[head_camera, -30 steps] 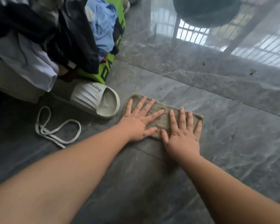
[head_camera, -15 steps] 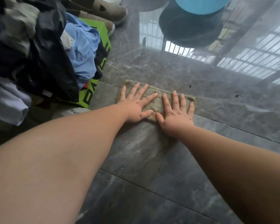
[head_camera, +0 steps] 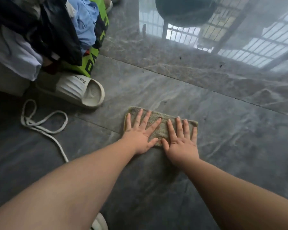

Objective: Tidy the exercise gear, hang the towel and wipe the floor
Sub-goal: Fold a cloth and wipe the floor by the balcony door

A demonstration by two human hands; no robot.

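A small olive-green wiping cloth (head_camera: 162, 130) lies flat on the glossy grey marble floor (head_camera: 206, 103). My left hand (head_camera: 140, 138) presses down on its left half with the fingers spread. Beside it, thumb almost touching thumb, my right hand (head_camera: 181, 145) presses flat on the right half. Both forearms reach out from the bottom of the view. The cloth's near edge is hidden under my palms.
A white slipper (head_camera: 80, 90) and a looped white cord (head_camera: 40, 125) lie left of the cloth. Behind them is a heap of clothes (head_camera: 40, 30) over a green box (head_camera: 95, 55). A dark round shape (head_camera: 184, 10) and window bars reflect far ahead. Another white slipper tip (head_camera: 98, 223) shows at the bottom.
Half a second ago both hands had pushed the cloth forward, up beside the green box. Now they have drawn it back toward me, level with the slipper and a little right.
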